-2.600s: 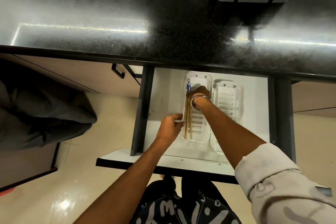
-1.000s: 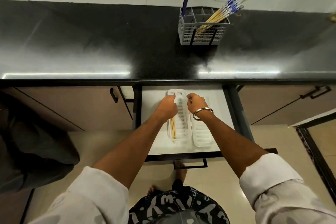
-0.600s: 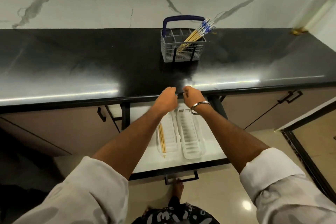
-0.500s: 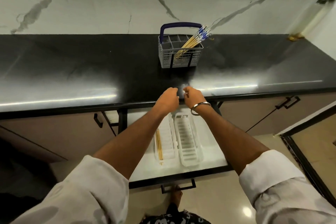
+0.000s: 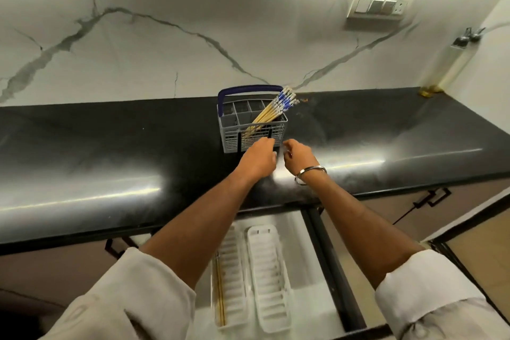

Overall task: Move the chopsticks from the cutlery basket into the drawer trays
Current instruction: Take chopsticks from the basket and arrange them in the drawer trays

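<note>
- Both our hands reach over the black tabletop point(image 5: 116, 146) toward the cutlery basket point(image 5: 252, 130); the left hand point(image 5: 258, 159) and right hand point(image 5: 299, 156) hang just before its front wall, holding nothing.
- The fingers of both are loosely curled; blur hides whether they touch the basket.
- The chopsticks point(image 5: 271, 112) lean in the basket's right side, their blue-patterned tops jutting past the rim.
- One pair point(image 5: 220, 295) already lies in the left tray point(image 5: 231, 279) of the open drawer point(image 5: 314, 279); the right tray point(image 5: 269, 279) looks bare.
- Risk, we judge: pulling the leaning bundle sideways could tip the light basket or scatter sticks onto the floor.
</note>
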